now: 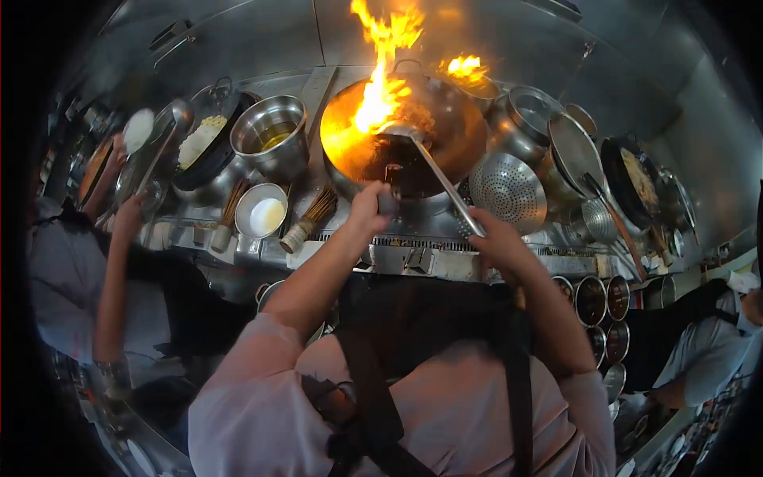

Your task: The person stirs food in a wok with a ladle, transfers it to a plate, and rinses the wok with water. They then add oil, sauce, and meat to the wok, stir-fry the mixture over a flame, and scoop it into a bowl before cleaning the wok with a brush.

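Flames rise from the left part of a large wok [465,143], which holds browned food. My left hand [369,208] is closed round a dark wok handle [388,203] at the wok's near edge. In my right hand [497,238] is the metal shaft of a ladle [437,168], which slants up and left, its bowl inside the wok beside the fire. A perforated strainer [509,193] rests just right of the wok. To the left stands a steel pot [270,151] with yellow oil in it.
A white bowl [261,211] sits between two bamboo brushes [310,219]. Co-workers stand at the left [95,294] and right [707,342]. A second wok [208,147], a large sieve [574,151] and several seasoning pots [590,300] flank the stove. Another flame burns behind.
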The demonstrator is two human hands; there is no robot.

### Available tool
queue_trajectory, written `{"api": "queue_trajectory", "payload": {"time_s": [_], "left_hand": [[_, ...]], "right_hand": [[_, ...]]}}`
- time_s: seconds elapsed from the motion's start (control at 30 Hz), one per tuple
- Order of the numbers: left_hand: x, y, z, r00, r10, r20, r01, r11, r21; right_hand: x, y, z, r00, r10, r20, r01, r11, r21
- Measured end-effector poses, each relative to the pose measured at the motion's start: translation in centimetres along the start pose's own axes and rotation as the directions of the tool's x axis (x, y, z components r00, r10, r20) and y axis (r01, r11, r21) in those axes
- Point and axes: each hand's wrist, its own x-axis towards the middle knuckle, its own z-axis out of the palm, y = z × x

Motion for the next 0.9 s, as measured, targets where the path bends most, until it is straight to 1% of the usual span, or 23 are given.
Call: {"api": "queue_trajectory", "payload": {"time_s": [0.07,0.1,0.13,0.17,0.2,0.23,0.27,0.3,0.33,0.37,0.4,0.43,0.47,0.5,0.53,0.6,0.63,0.67,0.73,0.77,0.8,0.87,0.9], "left_hand": [[-1.9,-1.8,-4.4,0.979,-0.054,0.199,0.049,0.998,0.034],[-3.9,-2.3,-5.1,0.989,-0.042,0.140,0.034,0.998,0.057],[-5.7,-1.9,-4.3,0.996,-0.018,0.088,0.012,0.997,0.074],[-7.8,-0.7,-1.7,0.999,0.020,0.040,-0.020,1.000,-0.008],[-6.9,-0.3,-1.0,0.999,0.022,0.022,-0.022,1.000,-0.016],[-5.0,0.4,-0.4,0.999,-0.034,-0.012,0.033,0.998,-0.062],[-2.6,1.2,0.4,0.996,-0.086,-0.029,0.082,0.991,-0.109],[1.1,1.3,0.2,0.994,-0.106,0.003,0.106,0.990,-0.091],[3.7,1.1,-0.1,0.992,-0.122,0.040,0.125,0.989,-0.074],[3.6,0.9,-0.1,0.992,-0.118,0.039,0.121,0.989,-0.083],[3.2,0.7,0.1,0.999,-0.033,0.014,0.034,0.998,-0.057],[2.3,0.6,0.3,0.999,0.051,-0.012,-0.051,0.998,-0.026],[1.2,0.5,0.1,0.998,0.053,-0.015,-0.053,0.998,-0.028],[-1.1,0.4,-0.1,0.981,0.189,-0.050,-0.190,0.982,-0.010],[-3.0,0.2,-0.8,0.943,0.321,-0.082,-0.321,0.947,0.014],[-6.2,0.8,-4.8,0.988,0.155,-0.009,-0.153,0.979,0.134],[-7.2,0.9,-6.8,0.996,0.091,0.010,-0.091,0.983,0.157],[-8.3,0.9,-8.7,0.999,0.021,0.026,-0.026,0.983,0.183],[-9.9,0.7,-11.6,1.000,-0.004,0.016,0.001,0.983,0.184],[-10.2,0.5,-12.4,1.000,-0.021,0.011,0.019,0.983,0.183],[-11.1,0.8,-12.2,1.000,-0.017,0.012,0.015,0.983,0.182],[-13.7,2.0,-11.0,0.996,-0.032,0.088,0.012,0.977,0.213],[-14.0,1.9,-10.7,0.999,-0.026,0.043,0.017,0.984,0.179]], "right_hand": [[0.2,-1.5,0.5,0.997,0.067,-0.024,-0.067,0.998,-0.002],[-0.2,-0.3,0.0,0.996,-0.049,-0.073,0.051,0.998,0.020],[-0.5,0.9,-0.5,0.979,-0.165,-0.121,0.170,0.985,0.032],[-2.1,-0.8,-2.4,0.998,-0.002,-0.067,0.017,0.975,0.219],[-3.5,-1.8,-3.0,0.984,0.172,0.039,-0.174,0.903,0.394],[-3.9,-1.9,-2.6,0.979,0.191,0.071,-0.204,0.896,0.394],[-3.1,-2.2,-2.9,0.978,0.210,0.010,-0.200,0.913,0.357],[-2.0,-2.4,-3.4,0.975,0.215,-0.061,-0.186,0.931,0.314],[-0.4,-2.2,-3.4,0.975,0.214,-0.054,-0.188,0.934,0.305],[1.5,-1.6,-2.8,0.972,0.233,-0.015,-0.218,0.930,0.296],[2.7,-1.4,-2.4,0.967,0.252,0.022,-0.248,0.925,0.289],[3.3,-1.8,-2.3,0.968,0.250,0.026,-0.247,0.926,0.286],[4.0,-2.2,-2.1,0.973,0.230,-0.009,-0.222,0.949,0.225],[4.5,-2.3,-2.1,0.977,0.207,-0.045,-0.197,0.967,0.162],[4.2,-2.0,-1.8,0.978,0.207,-0.041,-0.198,0.967,0.163],[3.0,-1.3,-1.2,0.983,0.181,-0.017,-0.169,0.948,0.271],[3.0,-1.1,-1.3,0.979,0.201,0.041,-0.204,0.927,0.316],[3.5,-0.9,-1.3,0.977,0.209,0.047,-0.213,0.924,0.316],[5.1,-0.9,-1.7,0.979,0.188,0.083,-0.203,0.949,0.241],[5.0,-1.3,-1.2,0.993,0.119,-0.001,-0.118,0.983,0.143],[4.8,-1.4,-1.0,0.993,0.115,-0.001,-0.114,0.983,0.142],[4.5,-1.2,-0.4,0.990,0.140,0.034,-0.144,0.945,0.294],[4.8,-1.0,-0.2,0.986,0.147,0.077,-0.164,0.940,0.300]]}}
